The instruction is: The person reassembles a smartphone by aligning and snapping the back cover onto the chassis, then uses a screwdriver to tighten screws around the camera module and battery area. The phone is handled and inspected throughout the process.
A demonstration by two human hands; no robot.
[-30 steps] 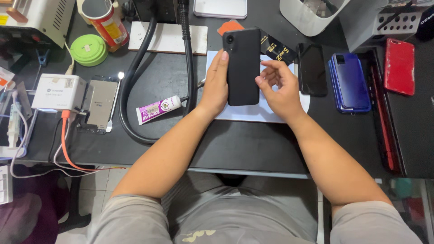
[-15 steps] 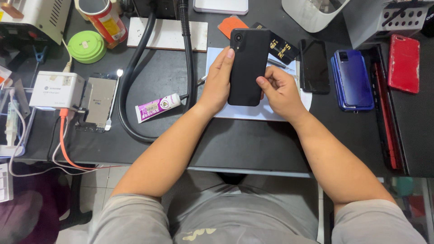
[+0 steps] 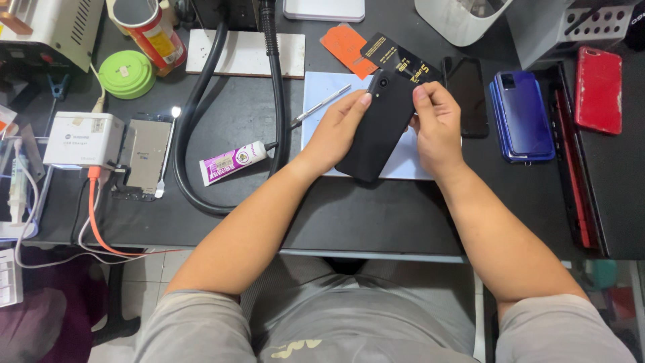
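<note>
A black phone (image 3: 377,128) with its back and camera facing up is held tilted over a pale blue mat (image 3: 322,91) on the black desk (image 3: 349,215). My left hand (image 3: 334,131) grips its left edge, thumb near the top. On the right edge sits my right hand (image 3: 435,124), fingers curled round the upper corner. A metal tool (image 3: 319,106) lies on the mat just left of my left hand. Behind the phone lie a black packet with gold print (image 3: 402,62) and an orange card (image 3: 347,47).
A purple glue tube (image 3: 232,162) and a thick black hose (image 3: 191,128) lie to the left. Further left are a white charger box (image 3: 84,139), a metal plate (image 3: 146,156) and a green lid (image 3: 126,74). A dark phone (image 3: 468,97), a blue phone (image 3: 523,115) and a red phone (image 3: 598,89) lie right.
The phone has been turned from upright to a slant, its bottom end swung toward the left. My right hand has moved up to its top corner.
</note>
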